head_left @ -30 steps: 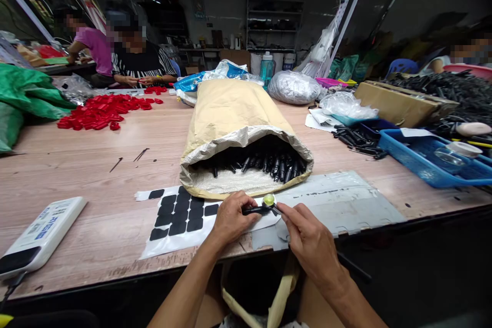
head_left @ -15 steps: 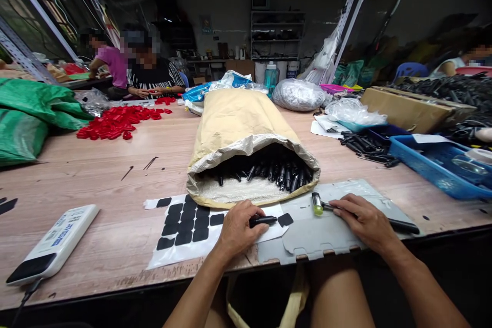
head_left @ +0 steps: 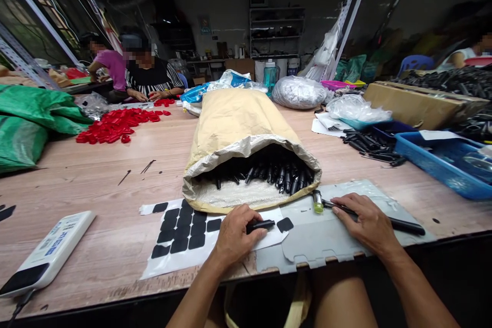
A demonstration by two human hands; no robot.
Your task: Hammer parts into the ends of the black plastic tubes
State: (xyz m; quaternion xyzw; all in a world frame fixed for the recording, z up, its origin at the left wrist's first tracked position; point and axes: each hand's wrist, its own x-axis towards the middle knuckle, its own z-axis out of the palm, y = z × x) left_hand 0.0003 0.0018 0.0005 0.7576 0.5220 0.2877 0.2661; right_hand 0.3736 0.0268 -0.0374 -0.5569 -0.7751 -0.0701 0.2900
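Note:
My left hand [head_left: 239, 230] is closed round a short black tube-like part [head_left: 261, 225], which lies low over the white sticker sheet, its tip pointing right. My right hand [head_left: 365, 218] rests on the grey board [head_left: 319, 238] with its fingers round the thin handle of a small hammer [head_left: 407, 226]. The hammer's yellow-green head [head_left: 318, 204] lies left of the fingers. Between the hands is a loose black square sticker [head_left: 285, 224]. More black squares stick to the white sheet [head_left: 154, 265] beside my left hand.
An open paper sack [head_left: 242, 113] full of black parts [head_left: 284, 177] lies just beyond my hands. A white boxed device [head_left: 49, 251] with a cable is at left, red pieces [head_left: 111, 125] farther back. At right stand a blue basket [head_left: 442, 169] and black parts. Co-workers [head_left: 151, 74] sit across.
The view has shifted slightly. Both hands keep their holds, with hardly any movement; the black part and hammer stay in nearly the same places.

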